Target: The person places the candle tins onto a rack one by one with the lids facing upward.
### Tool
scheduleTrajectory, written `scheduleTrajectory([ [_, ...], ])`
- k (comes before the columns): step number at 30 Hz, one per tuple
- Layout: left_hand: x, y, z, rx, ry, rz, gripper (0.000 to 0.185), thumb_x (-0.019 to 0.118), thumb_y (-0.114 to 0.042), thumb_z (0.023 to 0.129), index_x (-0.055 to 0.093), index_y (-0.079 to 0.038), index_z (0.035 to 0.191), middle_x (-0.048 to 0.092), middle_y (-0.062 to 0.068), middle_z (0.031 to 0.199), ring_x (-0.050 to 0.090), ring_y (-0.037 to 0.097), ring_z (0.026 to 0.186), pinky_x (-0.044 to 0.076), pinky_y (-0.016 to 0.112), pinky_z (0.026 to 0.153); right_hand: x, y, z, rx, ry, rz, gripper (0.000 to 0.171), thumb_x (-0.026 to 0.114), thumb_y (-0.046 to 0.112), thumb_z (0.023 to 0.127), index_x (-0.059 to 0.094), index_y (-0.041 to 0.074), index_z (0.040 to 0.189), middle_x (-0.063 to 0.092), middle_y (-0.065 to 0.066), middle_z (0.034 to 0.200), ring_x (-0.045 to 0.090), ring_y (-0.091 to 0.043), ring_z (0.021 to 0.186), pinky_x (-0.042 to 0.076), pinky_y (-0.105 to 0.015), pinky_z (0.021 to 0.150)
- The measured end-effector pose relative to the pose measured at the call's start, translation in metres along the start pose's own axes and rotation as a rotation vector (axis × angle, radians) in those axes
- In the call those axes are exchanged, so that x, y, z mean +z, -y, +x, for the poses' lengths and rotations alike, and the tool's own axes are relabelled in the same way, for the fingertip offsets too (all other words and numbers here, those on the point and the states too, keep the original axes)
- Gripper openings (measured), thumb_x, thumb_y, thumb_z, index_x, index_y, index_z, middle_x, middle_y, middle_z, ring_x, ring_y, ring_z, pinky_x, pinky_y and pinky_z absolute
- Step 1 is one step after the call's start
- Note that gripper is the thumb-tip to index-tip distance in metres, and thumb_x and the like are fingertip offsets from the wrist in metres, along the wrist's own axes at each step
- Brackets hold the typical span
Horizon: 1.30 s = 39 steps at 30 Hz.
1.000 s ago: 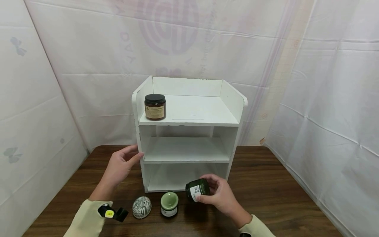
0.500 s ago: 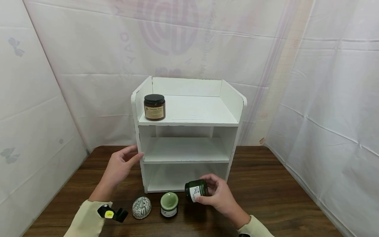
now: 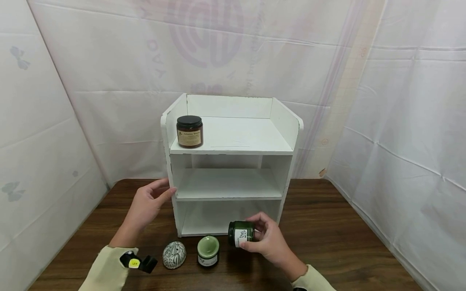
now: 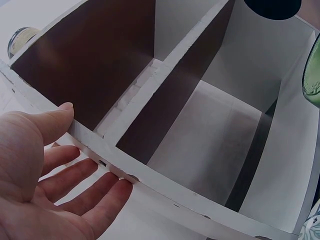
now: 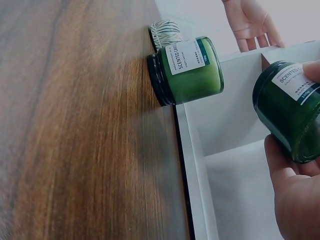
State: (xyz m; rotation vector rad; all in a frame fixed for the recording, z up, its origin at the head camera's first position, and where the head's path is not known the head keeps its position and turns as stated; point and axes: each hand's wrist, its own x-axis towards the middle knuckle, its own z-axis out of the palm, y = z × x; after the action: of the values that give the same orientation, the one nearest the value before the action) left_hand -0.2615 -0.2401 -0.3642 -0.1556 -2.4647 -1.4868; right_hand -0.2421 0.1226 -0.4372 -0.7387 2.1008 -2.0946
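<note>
The right hand point(image 3: 271, 242) grips a dark green jar point(image 3: 241, 233) tipped on its side, just in front of the bottom shelf of the white shelf unit point(image 3: 233, 161). The left hand point(image 3: 147, 204) is open and touches the unit's left wall. A brown jar point(image 3: 189, 131) stands on the top shelf; the middle shelf holds nothing.

Glossy dark-green glass jar point(image 3: 240, 233), matt white-painted wooden shelf point(image 3: 233, 161), smooth dark wood-grain table point(image 3: 327, 242), creased cloth backdrop point(image 3: 109, 60).

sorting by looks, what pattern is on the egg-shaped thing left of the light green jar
White with dark leaf-like line markings on the egg-shaped ornament; clearest in the head view.
</note>
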Motion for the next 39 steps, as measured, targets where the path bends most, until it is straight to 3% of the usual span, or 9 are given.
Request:
scheduleTrajectory([
  [8,0.0,0.0,-0.001,-0.007,0.004,-0.018,0.062,0.066,-0.049,0.098,0.056,-0.012,0.147,0.064,0.013,0.141,0.062,0.019,0.121,0.05,0.02,0.088,0.001,-0.001,0.0,-0.014,0.0,0.009,0.06,0.086,-0.003,0.074,0.051,-0.007,0.122,0.061,-0.021,0.128,0.069,-0.019,0.108,0.06,-0.031,0.084],
  [18,0.0,0.0,-0.001,-0.016,0.008,-0.022,0.063,0.067,-0.05,0.098,0.056,-0.013,0.147,0.064,0.013,0.141,0.06,-0.001,0.11,0.05,0.019,0.088,-0.001,0.005,0.001,0.065,-0.003,-0.027,0.065,0.086,0.002,0.077,0.05,-0.004,0.13,0.068,-0.023,0.121,0.073,-0.022,0.099,0.061,-0.033,0.079],
  [28,0.0,0.0,0.0,-0.014,0.005,-0.011,0.063,0.066,-0.05,0.098,0.056,-0.012,0.147,0.064,0.013,0.14,0.061,0.012,0.118,0.05,0.019,0.088,-0.003,0.013,0.002,0.032,0.034,-0.084,0.062,0.086,0.005,0.079,0.056,-0.001,0.133,0.068,-0.027,0.122,0.072,-0.021,0.099,0.06,-0.032,0.083],
  [35,0.0,0.001,-0.001,-0.014,0.007,-0.015,0.064,0.066,-0.05,0.098,0.056,-0.012,0.148,0.064,0.013,0.141,0.06,0.0,0.111,0.05,0.017,0.087,-0.001,0.018,0.002,0.013,0.06,-0.075,0.057,0.086,0.003,0.077,0.06,-0.006,0.126,0.067,-0.028,0.122,0.073,-0.02,0.1,0.061,-0.033,0.082],
  [39,0.0,0.001,0.0,-0.015,0.008,-0.017,0.064,0.066,-0.051,0.098,0.055,-0.012,0.148,0.064,0.013,0.141,0.062,0.011,0.118,0.05,0.018,0.088,0.001,0.02,0.001,0.001,0.057,-0.075,0.055,0.086,0.003,0.076,0.06,-0.005,0.125,0.066,-0.027,0.122,0.072,-0.022,0.1,0.061,-0.034,0.081],
])
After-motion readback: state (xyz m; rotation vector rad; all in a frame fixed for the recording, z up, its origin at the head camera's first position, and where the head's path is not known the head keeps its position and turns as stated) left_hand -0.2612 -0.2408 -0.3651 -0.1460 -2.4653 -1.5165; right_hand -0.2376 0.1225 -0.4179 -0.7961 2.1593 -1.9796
